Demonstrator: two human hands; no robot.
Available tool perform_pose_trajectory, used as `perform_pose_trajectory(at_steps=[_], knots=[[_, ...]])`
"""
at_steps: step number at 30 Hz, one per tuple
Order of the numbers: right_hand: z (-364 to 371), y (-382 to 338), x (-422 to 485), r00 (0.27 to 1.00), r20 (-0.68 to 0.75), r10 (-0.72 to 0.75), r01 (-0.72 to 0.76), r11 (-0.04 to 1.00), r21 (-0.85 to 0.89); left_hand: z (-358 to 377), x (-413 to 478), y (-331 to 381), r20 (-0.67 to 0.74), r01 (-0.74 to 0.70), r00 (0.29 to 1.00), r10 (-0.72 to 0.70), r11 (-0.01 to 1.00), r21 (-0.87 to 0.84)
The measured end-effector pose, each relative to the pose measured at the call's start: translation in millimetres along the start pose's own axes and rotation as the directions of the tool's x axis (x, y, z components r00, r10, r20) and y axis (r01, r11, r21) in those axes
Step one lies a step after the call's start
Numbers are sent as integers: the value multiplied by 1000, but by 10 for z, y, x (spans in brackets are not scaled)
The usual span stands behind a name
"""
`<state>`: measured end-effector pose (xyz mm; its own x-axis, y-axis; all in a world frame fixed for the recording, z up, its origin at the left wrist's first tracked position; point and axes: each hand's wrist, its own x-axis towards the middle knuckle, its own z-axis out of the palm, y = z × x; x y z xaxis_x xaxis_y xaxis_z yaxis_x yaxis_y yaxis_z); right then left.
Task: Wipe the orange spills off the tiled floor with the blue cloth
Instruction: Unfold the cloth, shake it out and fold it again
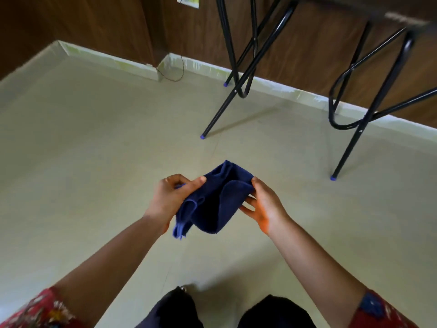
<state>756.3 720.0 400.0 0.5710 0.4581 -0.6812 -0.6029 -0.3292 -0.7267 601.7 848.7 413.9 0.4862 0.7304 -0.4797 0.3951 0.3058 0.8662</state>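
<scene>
blue cloth (220,202) hangs in the air above the tiled floor (94,162), between our hands | our left hand (170,200) pinches its left edge, our right hand (264,207) its right fold | we judge it light, limp, absorbent: bunch it into a pad

Left hand (171,197) and right hand (266,207) hold the blue cloth (217,204) up between them.
Both bare forearms reach forward from the lower corners of the view and converge toward the middle, with red patterned sleeves (40,308) at the upper arms. The left hand shows its back, fingers curled and thumb pressed against them, pinching a gathered edge of the cloth. The right hand is turned palm inward, thumb on top of the cloth's other side and fingers spread beneath it. The hands are near each other, not touching, at about the same height.
</scene>
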Motion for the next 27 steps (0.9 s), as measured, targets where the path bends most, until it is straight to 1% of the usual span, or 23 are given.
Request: perform_pose_trajectory(at_steps=[2, 5, 7, 9, 11, 12, 14, 16, 17, 18, 19, 20, 21, 22, 25, 26, 27], knots=[[20, -243, -314, 998, -24, -63, 61, 995, -79, -221, -214, 277, -52, -95, 993, 104, 984, 151], [71, -808, -930, 993, -32, -112, 105, 981, -165, -498, -668, 855, -47, -139, 986, 161, 941, 309], [98, -1192, -1364, 993, -35, -112, 103, 973, -208, -660, -1035, 1281, 24, -154, 987, 156, 923, 353], [127, -1534, -1763, 993, -38, -112, 100, 969, -226, -804, -1339, 1686, 107, -122, 990, 92, 937, 328], [127, -1835, -2087, 984, -8, -180, 170, 942, -290, -958, -1513, 2028, 167, -138, 983, 80, 916, 376], [102, -1970, -2239, 972, 21, -236, 228, 908, -352, -1038, -1577, 2202, 191, -160, 978, 85, 894, 419], [7, -2222, -2576, 950, 78, -302, 302, 832, -465, -1181, -1690, 2548, 241, -200, 966, 93, 859, 471], [-105, -2380, -2810, 936, 197, -292, 352, 771, -531, -1262, -1756, 2788, 280, -233, 954, 107, 851, 470], [-168, -2492, -2972, 921, 258, -292, 389, 724, -570, -1271, -1824, 2975, 296, -253, 948, 122, 851, 460], [-225, -2539, -3040, 908, 314, -279, 419, 654, -630, -1268, -1860, 3075, 307, -256, 944, 125, 863, 435], [-278, -2610, -3153, 898, 343, -277, 441, 554, -707, -1257, -1899, 3212, 316, -259, 940, 130, 874, 411], [-323, -2637, -3230, 897, 348, -272, 437, 437, -786, -1236, -1929, 3292, 327, -258, 936, 130, 886, 384], [-371, -2663, -3303, 905, 324, -275, 408, 347, -845, -1205, -1949, 3374, 330, -259, 935, 134, 891, 373], [-413, -2660, -3333, 913, 297, -281, 375, 287, -882, -1167, -1947, 3421, 330, -258, 934, 136, 896, 362], [-520, -2598, -3385, 927, 169, -336, 244, 197, -949, -1023, -1966, 3523, 320, -258, 935, 150, 908, 331], [-571, -2570, -3382, 925, 124, -358, 198, 179, -964, -972, -1988, 3559, 328, -282, 930, 168, 897, 340], [-620, -2558, -3348, 919, 106, -380, 188, 186, -964, -947, -1998, 3579, 333, -300, 925, 180, 885, 356]])
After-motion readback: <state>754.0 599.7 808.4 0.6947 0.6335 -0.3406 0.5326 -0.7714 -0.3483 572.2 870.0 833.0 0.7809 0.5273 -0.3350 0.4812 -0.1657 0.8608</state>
